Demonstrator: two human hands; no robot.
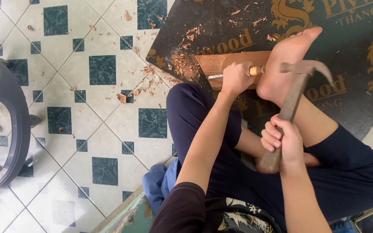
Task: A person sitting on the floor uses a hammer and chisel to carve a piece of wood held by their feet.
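Head view, looking straight down at a seated person on a tiled floor (65,108). Left hand (236,78), upper centre of the frame, fingers wrapped tight round a chisel (238,73) with an orange-brown handle, steel blade lying flat and pointing left across a reddish wooden block (214,62). Right hand (283,142), right of centre and lower, clenched on the wooden handle of a claw hammer (296,86), handle slanting up to the right, metal head level with the chisel's butt end and just right of it, whether touching cannot be told. Bare foot (288,60) pressed down on the right part of the block, sole turned toward the camera. Block resting on a dark printed plywood sheet (221,21) filling the upper right. Heap of wood shavings (182,64) just left of the block, more chips scattered over the nearby tiles. Grey plastic stool (16,125) at the left edge. Dark trousers (195,112), knees bent, filling the lower centre
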